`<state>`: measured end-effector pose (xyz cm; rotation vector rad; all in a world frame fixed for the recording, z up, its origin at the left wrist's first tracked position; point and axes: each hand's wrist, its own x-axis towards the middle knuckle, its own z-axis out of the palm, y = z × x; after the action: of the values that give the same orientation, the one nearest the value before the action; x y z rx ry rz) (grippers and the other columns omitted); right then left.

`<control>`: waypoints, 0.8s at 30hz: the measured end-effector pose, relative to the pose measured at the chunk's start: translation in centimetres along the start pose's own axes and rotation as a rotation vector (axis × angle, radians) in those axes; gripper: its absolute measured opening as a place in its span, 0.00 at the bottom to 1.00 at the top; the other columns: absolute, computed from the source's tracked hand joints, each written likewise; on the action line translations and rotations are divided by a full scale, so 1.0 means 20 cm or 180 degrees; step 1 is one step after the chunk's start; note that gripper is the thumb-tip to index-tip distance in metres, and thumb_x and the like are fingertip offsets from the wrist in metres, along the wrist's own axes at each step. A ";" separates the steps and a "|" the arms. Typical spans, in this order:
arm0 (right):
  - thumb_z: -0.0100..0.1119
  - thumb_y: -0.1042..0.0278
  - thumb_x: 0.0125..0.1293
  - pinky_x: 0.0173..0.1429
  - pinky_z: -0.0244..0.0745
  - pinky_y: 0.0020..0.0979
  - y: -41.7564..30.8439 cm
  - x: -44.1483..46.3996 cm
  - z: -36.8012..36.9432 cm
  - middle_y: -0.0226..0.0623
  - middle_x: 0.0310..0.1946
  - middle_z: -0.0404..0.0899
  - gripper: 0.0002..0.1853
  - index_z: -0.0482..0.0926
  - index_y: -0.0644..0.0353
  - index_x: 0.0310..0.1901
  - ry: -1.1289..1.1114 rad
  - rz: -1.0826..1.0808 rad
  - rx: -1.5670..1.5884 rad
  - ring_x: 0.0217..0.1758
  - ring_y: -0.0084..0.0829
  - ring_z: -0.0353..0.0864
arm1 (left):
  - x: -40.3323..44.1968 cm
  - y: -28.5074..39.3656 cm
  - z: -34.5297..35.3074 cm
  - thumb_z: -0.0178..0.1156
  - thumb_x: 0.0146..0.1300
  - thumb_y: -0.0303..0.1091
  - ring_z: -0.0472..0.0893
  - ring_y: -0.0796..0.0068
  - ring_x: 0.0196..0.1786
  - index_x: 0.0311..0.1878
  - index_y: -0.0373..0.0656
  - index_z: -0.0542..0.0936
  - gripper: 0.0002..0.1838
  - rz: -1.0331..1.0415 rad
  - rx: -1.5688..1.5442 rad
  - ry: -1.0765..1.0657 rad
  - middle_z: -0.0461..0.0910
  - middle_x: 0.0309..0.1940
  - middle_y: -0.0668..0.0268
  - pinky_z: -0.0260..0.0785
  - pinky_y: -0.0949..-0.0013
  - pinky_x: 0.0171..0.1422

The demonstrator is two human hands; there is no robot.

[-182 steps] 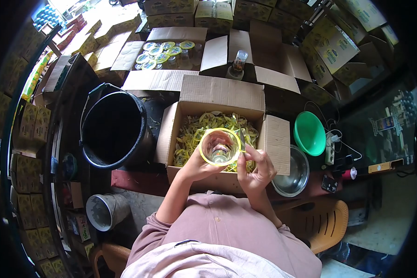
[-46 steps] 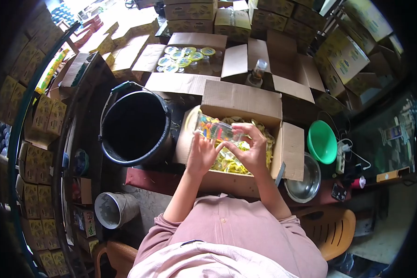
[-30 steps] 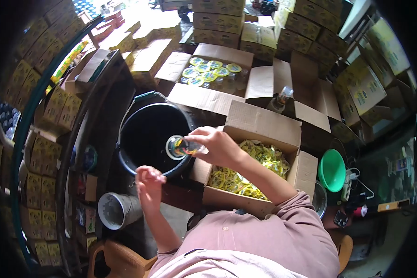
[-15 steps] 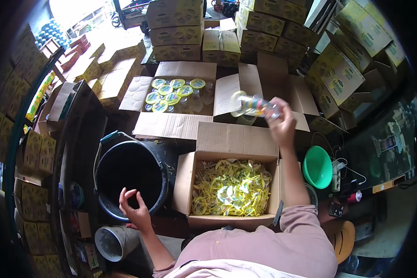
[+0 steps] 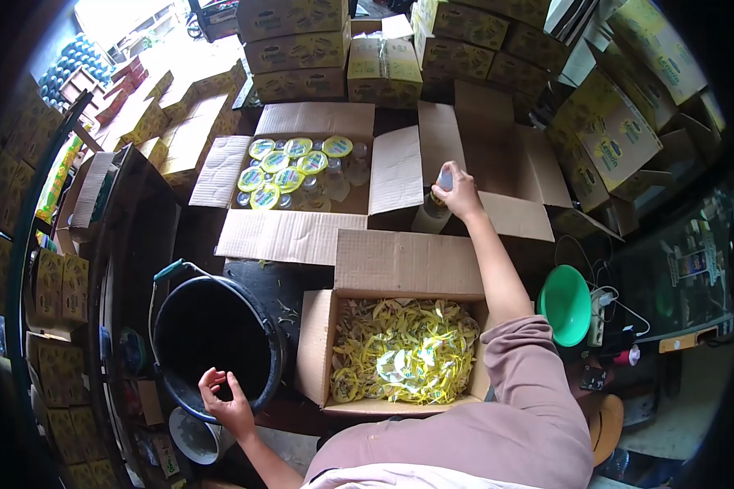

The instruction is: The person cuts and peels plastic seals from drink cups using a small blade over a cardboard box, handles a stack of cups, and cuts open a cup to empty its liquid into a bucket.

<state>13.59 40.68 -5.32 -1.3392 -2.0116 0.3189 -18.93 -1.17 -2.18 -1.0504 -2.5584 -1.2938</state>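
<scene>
My right hand [image 5: 460, 194] is closed around the upper end of a clear plastic bottle [image 5: 445, 178], beside the opened carton [image 5: 510, 163] at the back right. Just below that hand, a pale cylindrical container [image 5: 431, 215] stands partly covered by it. My left hand [image 5: 227, 401] is over the near rim of a black bucket [image 5: 274, 342], its fingers curved and apart with nothing in them. In front of me, an open cardboard box [image 5: 315, 350] holds a heap of yellow-green strips [image 5: 408, 346].
At the back left, an open carton [image 5: 289, 236] holds several clear containers with yellow round tops [image 5: 298, 148]. A green bowl [image 5: 564, 305] and a power strip [image 5: 597, 319] are at right. Stacked cartons [image 5: 295, 53] line the back. A grey pail [image 5: 194, 440] stands low left.
The bottle has swung from sideways to roughly upright as my right hand came down and left. My left hand stays curved at the bucket. The whole view has shifted slightly.
</scene>
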 end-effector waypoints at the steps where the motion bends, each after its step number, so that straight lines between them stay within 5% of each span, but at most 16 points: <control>1: 0.67 0.66 0.43 0.44 0.73 0.37 0.00 0.00 0.00 0.45 0.32 0.78 0.21 0.69 0.57 0.39 0.0028 0.0044 -0.0040 0.39 0.46 0.78 | 0.00 0.00 0.01 0.58 0.53 0.23 0.74 0.73 0.32 0.40 0.39 0.72 0.10 0.0018 0.0002 0.0042 0.75 0.29 0.65 0.65 0.71 0.41; 5: 0.68 0.66 0.43 0.42 0.74 0.36 0.08 -0.04 -0.07 0.45 0.31 0.78 0.22 0.69 0.57 0.40 0.0162 0.0157 0.0117 0.37 0.42 0.80 | 0.00 0.00 0.00 0.57 0.54 0.24 0.74 0.73 0.33 0.40 0.39 0.72 0.10 -0.0003 -0.0028 0.0002 0.75 0.30 0.64 0.64 0.71 0.40; 10: 0.69 0.62 0.46 0.36 0.77 0.35 0.40 -0.22 -0.23 0.38 0.33 0.77 0.23 0.69 0.57 0.41 0.1309 0.0516 0.0232 0.35 0.32 0.79 | -0.01 -0.02 -0.02 0.57 0.55 0.25 0.75 0.74 0.34 0.43 0.40 0.71 0.11 0.0088 -0.0275 0.0115 0.75 0.30 0.65 0.64 0.71 0.40; 12: 0.67 0.61 0.50 0.33 0.79 0.32 0.38 -0.34 -0.40 0.35 0.37 0.73 0.22 0.68 0.58 0.43 0.1608 0.1428 0.1644 0.36 0.28 0.77 | -0.02 -0.03 -0.01 0.56 0.56 0.26 0.75 0.74 0.35 0.43 0.40 0.71 0.12 0.0109 -0.0483 0.0246 0.75 0.30 0.65 0.64 0.71 0.40; 15: 0.64 0.63 0.54 0.33 0.81 0.29 0.27 -0.50 -0.64 0.32 0.38 0.70 0.20 0.66 0.58 0.45 0.1885 0.1559 0.2460 0.37 0.23 0.74 | -0.03 -0.03 -0.02 0.55 0.57 0.26 0.74 0.73 0.36 0.40 0.40 0.72 0.07 0.0260 -0.0502 0.0298 0.75 0.32 0.64 0.63 0.71 0.40; 20: 0.57 0.61 0.58 0.38 0.81 0.34 0.03 -0.76 -0.80 0.31 0.37 0.73 0.14 0.68 0.54 0.44 0.1547 0.1692 0.3124 0.38 0.25 0.76 | -0.02 -0.03 -0.01 0.57 0.55 0.21 0.73 0.72 0.39 0.35 0.39 0.72 0.06 0.0987 -0.0799 0.0518 0.73 0.37 0.61 0.64 0.73 0.43; 22: 0.56 0.59 0.59 0.39 0.80 0.34 -0.07 -0.88 -0.79 0.31 0.37 0.74 0.14 0.69 0.54 0.44 0.1246 0.1727 0.3402 0.39 0.27 0.77 | -0.07 0.11 0.04 0.58 0.53 0.19 0.73 0.74 0.39 0.34 0.38 0.73 0.07 0.0649 -0.1689 0.0374 0.72 0.40 0.61 0.64 0.76 0.43; 24: 0.55 0.58 0.59 0.39 0.80 0.34 -0.15 -1.00 -0.76 0.32 0.37 0.75 0.15 0.69 0.55 0.44 0.0931 0.1723 0.3634 0.39 0.27 0.78 | -0.13 0.29 0.05 0.57 0.54 0.21 0.72 0.79 0.39 0.37 0.37 0.75 0.06 -0.0003 -0.2646 -0.0638 0.73 0.40 0.62 0.64 0.78 0.40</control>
<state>26.04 19.26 -0.73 -1.0095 -0.8614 1.2087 -13.21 0.61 0.15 -1.3223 -2.1210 -2.4548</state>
